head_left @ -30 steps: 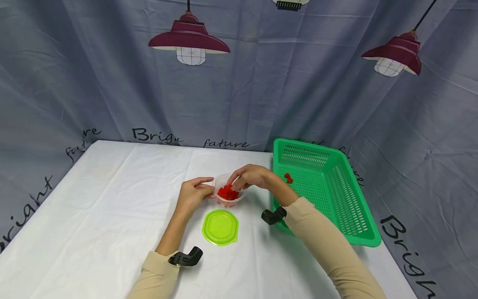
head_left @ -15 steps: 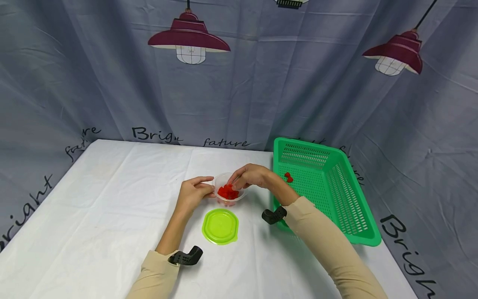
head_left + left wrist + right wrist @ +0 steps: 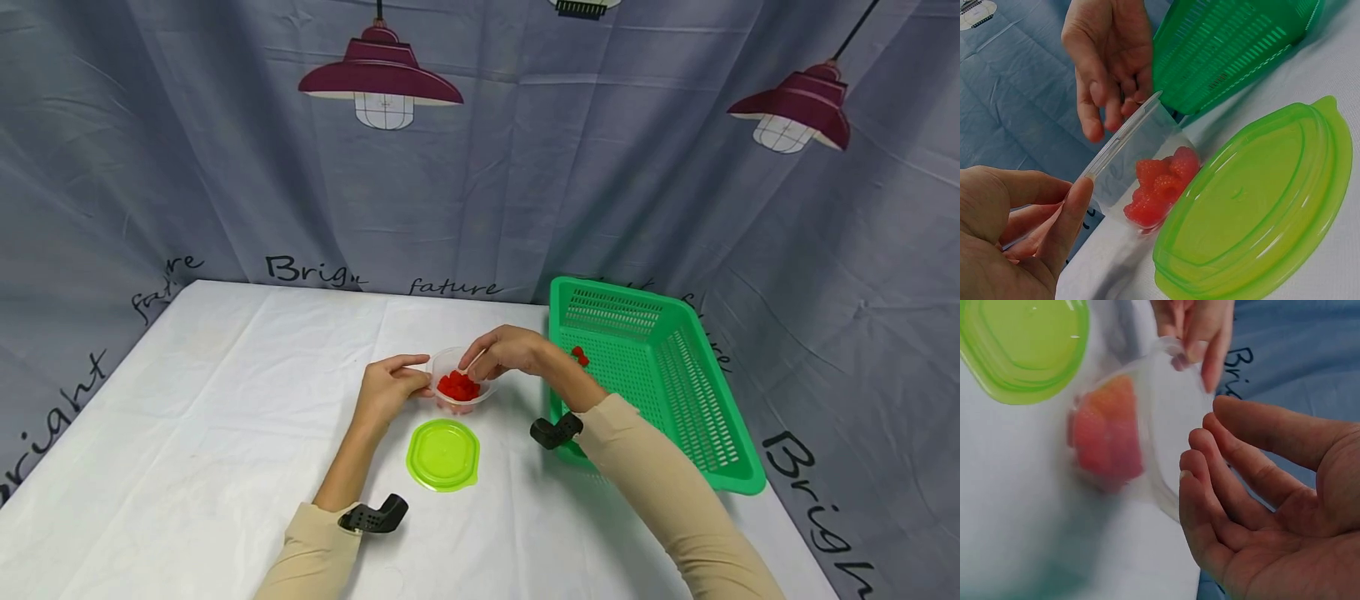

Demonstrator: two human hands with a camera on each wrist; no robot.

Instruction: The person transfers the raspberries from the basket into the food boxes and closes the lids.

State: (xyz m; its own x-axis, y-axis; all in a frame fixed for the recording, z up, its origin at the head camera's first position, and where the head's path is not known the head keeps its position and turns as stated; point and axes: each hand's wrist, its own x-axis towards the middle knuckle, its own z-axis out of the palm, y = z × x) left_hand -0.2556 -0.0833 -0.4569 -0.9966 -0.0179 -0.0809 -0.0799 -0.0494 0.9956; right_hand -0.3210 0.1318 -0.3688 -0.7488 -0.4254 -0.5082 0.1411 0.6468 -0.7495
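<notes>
Several red raspberries lie in the bottom of a clear plastic tub on the white cloth. My left hand pinches the tub's rim between thumb and fingers from the left side. Over the tub's opening is my right hand, its fingers loosely curved and pointing down at the rim. In the right wrist view nothing shows between those fingers. A lime-green lid lies flat on the cloth just in front of the tub.
To the right stands a green slotted basket, with a few raspberries at its left side. The right forearm passes over the basket's near left corner. A grey printed curtain hangs behind the table.
My right hand has shifted slightly to the right and up from the raspberries. The left hand, tub and lid have stayed in place.
</notes>
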